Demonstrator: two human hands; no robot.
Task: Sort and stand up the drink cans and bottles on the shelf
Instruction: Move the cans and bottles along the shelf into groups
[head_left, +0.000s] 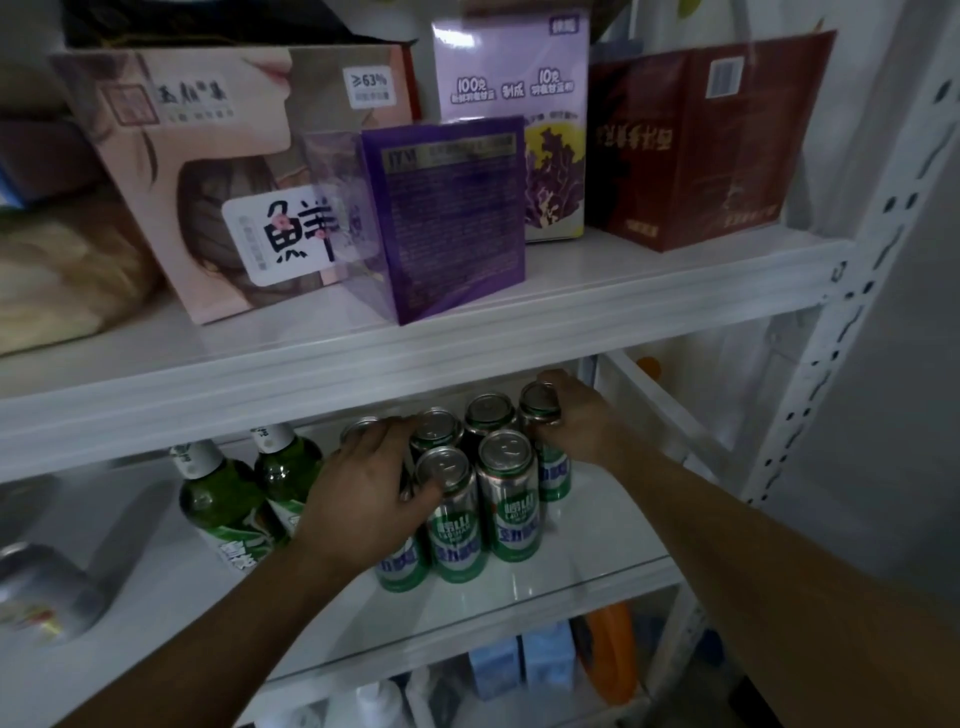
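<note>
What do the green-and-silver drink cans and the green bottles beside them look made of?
The green-and-silver drink cans: likely aluminium, with dull silvery tops and rims and glossy printed sides. The green bottles with white neck wraps: translucent and shiny, probably glass, though tinted plastic cannot be ruled out.

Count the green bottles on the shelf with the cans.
2. The left bottle stands upright; the right bottle stands beside it, partly behind the left hand. More could be hidden behind that hand.
</note>
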